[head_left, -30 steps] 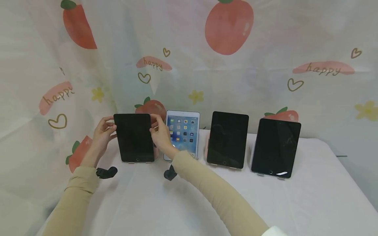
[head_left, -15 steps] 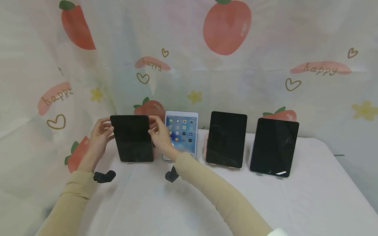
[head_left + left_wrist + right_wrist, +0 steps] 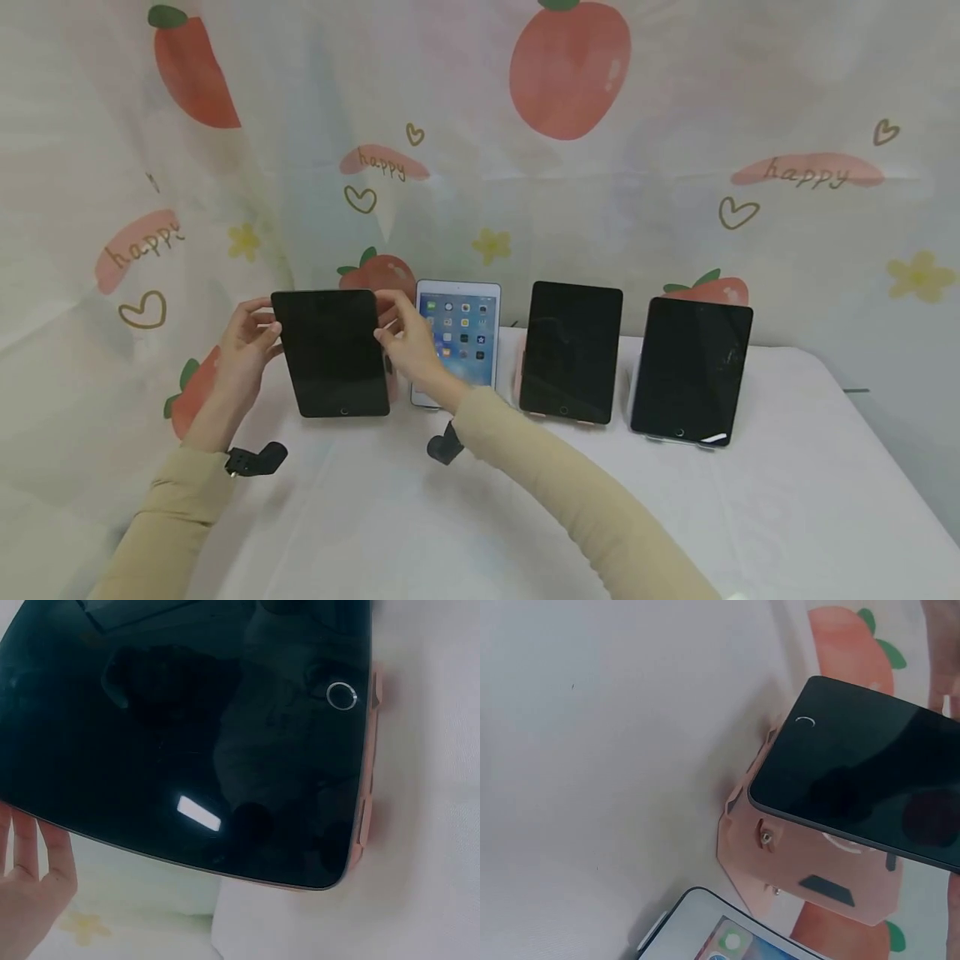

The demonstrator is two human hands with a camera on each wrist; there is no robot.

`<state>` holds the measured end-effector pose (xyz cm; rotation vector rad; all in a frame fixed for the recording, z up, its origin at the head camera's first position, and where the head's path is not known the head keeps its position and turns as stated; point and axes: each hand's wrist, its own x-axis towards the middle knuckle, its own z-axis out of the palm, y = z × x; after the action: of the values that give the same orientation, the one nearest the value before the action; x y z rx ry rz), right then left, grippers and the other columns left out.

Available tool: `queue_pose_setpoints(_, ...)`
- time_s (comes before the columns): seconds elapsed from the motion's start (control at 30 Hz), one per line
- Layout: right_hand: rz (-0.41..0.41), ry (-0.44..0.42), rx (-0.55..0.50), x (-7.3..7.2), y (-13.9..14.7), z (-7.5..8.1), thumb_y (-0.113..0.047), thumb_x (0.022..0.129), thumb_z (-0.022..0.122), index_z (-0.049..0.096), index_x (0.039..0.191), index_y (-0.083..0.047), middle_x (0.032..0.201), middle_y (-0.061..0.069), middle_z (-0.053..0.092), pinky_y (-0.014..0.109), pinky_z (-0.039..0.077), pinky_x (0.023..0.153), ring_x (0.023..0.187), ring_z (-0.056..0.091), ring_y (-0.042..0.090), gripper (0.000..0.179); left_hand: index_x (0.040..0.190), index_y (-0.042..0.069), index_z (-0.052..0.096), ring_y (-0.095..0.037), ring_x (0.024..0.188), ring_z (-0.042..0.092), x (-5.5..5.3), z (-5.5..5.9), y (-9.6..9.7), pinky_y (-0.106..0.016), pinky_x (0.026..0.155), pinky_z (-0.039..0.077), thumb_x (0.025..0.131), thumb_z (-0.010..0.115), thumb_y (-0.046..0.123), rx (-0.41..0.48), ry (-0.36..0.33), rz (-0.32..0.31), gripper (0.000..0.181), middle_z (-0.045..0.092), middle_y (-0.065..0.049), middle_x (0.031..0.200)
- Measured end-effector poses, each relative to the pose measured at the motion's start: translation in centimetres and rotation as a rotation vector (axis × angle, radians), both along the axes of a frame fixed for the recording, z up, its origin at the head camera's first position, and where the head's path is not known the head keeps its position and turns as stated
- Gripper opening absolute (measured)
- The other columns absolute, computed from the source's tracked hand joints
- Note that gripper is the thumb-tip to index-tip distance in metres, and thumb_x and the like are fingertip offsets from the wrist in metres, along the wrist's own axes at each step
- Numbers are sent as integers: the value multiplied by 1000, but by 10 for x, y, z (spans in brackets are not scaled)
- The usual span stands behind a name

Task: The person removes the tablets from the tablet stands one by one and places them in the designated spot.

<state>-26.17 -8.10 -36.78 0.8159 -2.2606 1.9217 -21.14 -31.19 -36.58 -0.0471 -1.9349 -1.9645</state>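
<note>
My left hand [image 3: 238, 358] and right hand [image 3: 412, 343] hold a black-screened tablet [image 3: 328, 354] by its two upper sides, fingers behind and thumbs at the edges. The tablet leans back, its round home button at the bottom. In the right wrist view its lower edge is apart from the pink metal stand [image 3: 829, 874], which sits behind and below it. Just beside my right hand stands a white tablet [image 3: 459, 333] with a lit screen of app icons, partly covered by that hand and wrist.
Farther right, two more dark tablets lean on stands, a middle tablet [image 3: 572, 354] and an end tablet [image 3: 692, 371]. A white cloth covers the table [image 3: 465, 533]. Behind it hangs a fruit-printed curtain [image 3: 645, 208].
Both hands draw the black tablet slightly left and toward me. It looks a little larger, and the stand's front lips below it no longer show in the head view.
</note>
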Motion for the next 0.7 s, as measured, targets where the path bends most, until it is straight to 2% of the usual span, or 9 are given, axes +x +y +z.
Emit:
queue_pose_setpoints(0.23,41,-12,-12,13,7,4,9,89,56,51,130,-13,97,20,58,20,50,61,78,62,33,46,120,23,55,-5,84,57,17,5,4,-17,73,52,96,51,1,-21,-26,-18,32,52,6,96)
queue_pose_setpoints(0.43,26,-71,-35,23,12,-1,9,88,57,53,128,-15,96,18,58,23,50,56,73,59,24,47,118,23,55,-5,82,58,29,7,10,-18,71,52,96,52,2,-50,-46,-26,31,52,6,95)
queue_pose_setpoints(0.57,2,-105,-35,30,14,-5,7,87,59,53,128,-17,92,16,59,31,56,63,71,58,18,47,119,24,55,-4,83,56,36,7,13,-19,71,51,97,50,2,-76,-83,-18,32,51,6,95)
queue_pose_setpoints(0.7,-17,-123,-41,38,15,-9,7,86,61,55,127,-18,91,17,60,27,53,64,70,54,13,48,119,28,53,-5,85,54,43,7,13,-19,73,50,98,48,4,-139,-144,-4,32,49,8,96)
